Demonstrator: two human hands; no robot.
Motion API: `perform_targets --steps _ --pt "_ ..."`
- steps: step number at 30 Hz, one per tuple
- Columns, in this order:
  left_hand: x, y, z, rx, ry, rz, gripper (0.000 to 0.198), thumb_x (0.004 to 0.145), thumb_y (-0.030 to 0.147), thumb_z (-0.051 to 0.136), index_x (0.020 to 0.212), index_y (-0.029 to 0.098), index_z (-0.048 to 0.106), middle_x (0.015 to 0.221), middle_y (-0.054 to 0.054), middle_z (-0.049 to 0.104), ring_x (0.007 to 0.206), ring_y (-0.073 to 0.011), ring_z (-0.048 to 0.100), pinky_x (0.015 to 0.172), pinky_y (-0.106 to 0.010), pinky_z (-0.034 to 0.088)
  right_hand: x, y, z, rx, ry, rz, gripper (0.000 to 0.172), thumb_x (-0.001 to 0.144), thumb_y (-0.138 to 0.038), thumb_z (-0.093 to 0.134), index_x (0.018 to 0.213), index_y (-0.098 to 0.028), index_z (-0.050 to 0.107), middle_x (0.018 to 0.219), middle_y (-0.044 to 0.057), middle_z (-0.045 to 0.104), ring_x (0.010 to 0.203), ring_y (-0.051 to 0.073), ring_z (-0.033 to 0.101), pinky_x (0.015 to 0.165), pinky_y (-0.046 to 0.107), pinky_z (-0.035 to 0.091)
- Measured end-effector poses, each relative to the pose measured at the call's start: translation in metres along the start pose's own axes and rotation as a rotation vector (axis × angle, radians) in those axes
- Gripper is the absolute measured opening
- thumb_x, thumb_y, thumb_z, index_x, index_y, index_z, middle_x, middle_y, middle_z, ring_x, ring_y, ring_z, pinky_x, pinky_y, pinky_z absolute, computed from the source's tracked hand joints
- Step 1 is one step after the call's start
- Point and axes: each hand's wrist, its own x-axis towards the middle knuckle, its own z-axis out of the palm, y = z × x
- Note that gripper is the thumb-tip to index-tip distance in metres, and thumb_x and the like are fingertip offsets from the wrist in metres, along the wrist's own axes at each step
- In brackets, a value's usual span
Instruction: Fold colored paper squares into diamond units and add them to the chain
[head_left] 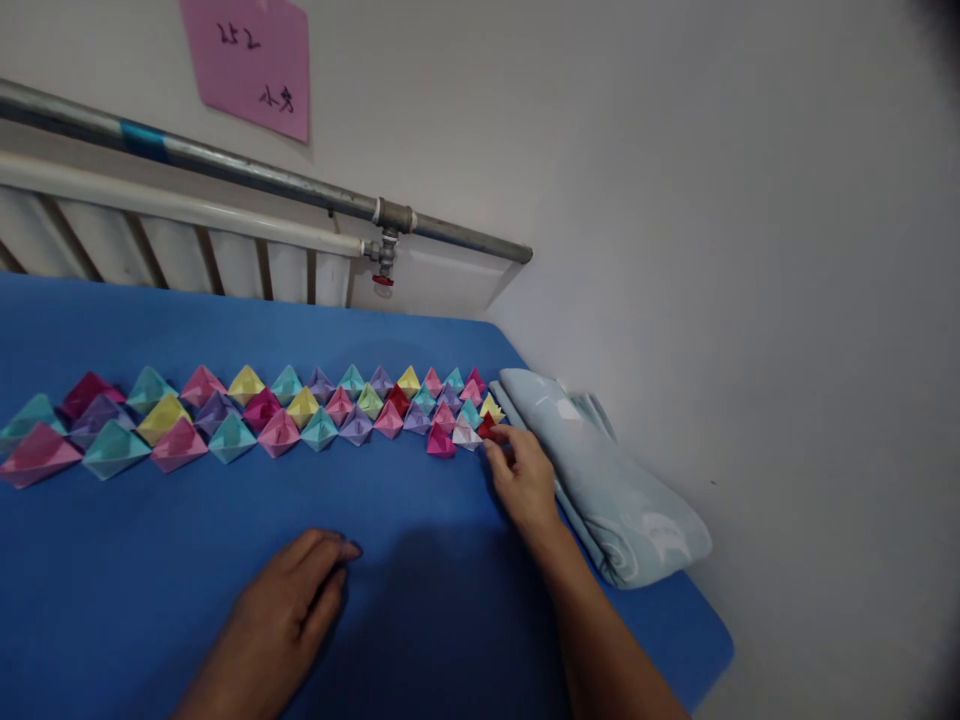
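Note:
Small folded paper boats in many colours stand in three rows across the blue surface [405, 500]. At the right end of the front row, my right hand [525, 480] has thumb and index finger closed on a red paper boat [486, 426], which the fingers partly hide. Just left of it are a pale pink paper boat [466, 434] and a magenta paper boat [440, 441]. A yellow paper boat [491, 407] stands right behind. Lower down, my left hand [296, 590] rests over the blue surface, fingers loosely stretched and holding nothing.
A folded light blue blanket [600, 480] lies along the right edge, close to my right forearm. Behind the surface are a white radiator [172, 245], a metal pipe [262, 172] and a red-handled valve [384, 280]. A pink note [255, 70] hangs on the wall.

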Motion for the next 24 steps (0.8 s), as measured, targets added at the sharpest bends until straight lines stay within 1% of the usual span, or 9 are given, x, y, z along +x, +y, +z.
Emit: perform_targets --steps 2,4,6,9,12,14,18,24 --pt "-0.0008 -0.0014 0.0003 0.004 -0.008 -0.001 0.019 0.087 0.028 0.046 0.096 0.027 0.063 0.088 0.001 0.068 0.079 -0.0133 0.068 0.069 -0.021 0.056 0.0002 0.0018 0.0024 -0.016 -0.079 0.007 0.023 0.086 -0.031 0.051 0.100 -0.019 0.064 0.088 0.006 0.064 0.067 0.016 0.057 0.066 0.029 0.047" --pt "-0.0010 -0.0017 0.0001 0.007 -0.013 -0.002 0.019 0.087 0.028 0.047 0.095 0.027 0.064 0.089 0.001 0.068 0.079 -0.0134 0.068 0.069 -0.021 0.056 0.0002 0.0014 0.0053 -0.040 -0.120 0.004 0.023 0.085 -0.030 0.051 0.102 -0.019 0.064 0.089 0.006 0.064 0.067 0.016 0.058 0.066 0.029 0.047" --pt "-0.0006 -0.0013 -0.0001 0.008 -0.015 -0.005 0.019 0.087 0.029 0.047 0.095 0.027 0.064 0.088 0.001 0.069 0.079 -0.0136 0.068 0.069 -0.021 0.056 0.0002 0.0011 0.0073 -0.054 -0.126 -0.009 0.022 0.085 -0.028 0.051 0.100 -0.020 0.064 0.089 0.006 0.065 0.071 0.017 0.059 0.068 0.029 0.047" --pt "0.0000 -0.0009 0.0002 0.012 -0.012 -0.006 0.019 0.087 0.029 0.046 0.095 0.027 0.064 0.088 0.001 0.069 0.079 -0.0139 0.068 0.069 -0.022 0.056 0.0000 0.0031 0.0083 -0.042 -0.121 -0.029 0.019 0.085 -0.023 0.049 0.093 -0.019 0.065 0.087 0.006 0.065 0.076 0.018 0.060 0.071 0.029 0.047" --pt "-0.0001 -0.0018 0.0009 0.014 -0.013 -0.002 0.019 0.087 0.029 0.047 0.095 0.027 0.063 0.089 0.001 0.069 0.079 -0.0136 0.068 0.070 -0.021 0.056 -0.0003 0.0059 0.0083 -0.026 -0.126 -0.036 0.017 0.085 -0.020 0.048 0.088 -0.019 0.065 0.085 0.006 0.064 0.077 0.018 0.061 0.071 0.029 0.046" --pt "-0.0002 -0.0019 0.0009 0.012 -0.012 -0.002 0.019 0.087 0.029 0.046 0.095 0.027 0.064 0.089 0.001 0.069 0.080 -0.0137 0.068 0.070 -0.021 0.056 -0.0005 0.0067 0.0087 -0.022 -0.132 -0.034 0.017 0.085 -0.020 0.048 0.089 -0.019 0.065 0.086 0.006 0.064 0.078 0.018 0.061 0.072 0.029 0.046" --pt "0.0013 0.0005 -0.0007 0.009 -0.003 -0.004 0.020 0.086 0.030 0.046 0.093 0.026 0.065 0.088 0.000 0.069 0.078 -0.0148 0.069 0.068 -0.022 0.056 0.0003 0.0069 0.0100 -0.045 -0.152 -0.023 0.020 0.085 -0.020 0.049 0.097 -0.020 0.064 0.091 0.006 0.065 0.080 0.019 0.061 0.073 0.030 0.047" --pt "0.0020 0.0019 -0.0009 0.015 0.013 -0.005 0.020 0.086 0.030 0.046 0.093 0.027 0.065 0.087 0.001 0.069 0.077 -0.0144 0.069 0.068 -0.022 0.056 0.0024 0.0066 0.0092 -0.042 -0.161 -0.057 0.018 0.086 -0.020 0.046 0.086 -0.020 0.064 0.084 0.005 0.063 0.078 0.019 0.061 0.073 0.030 0.047"
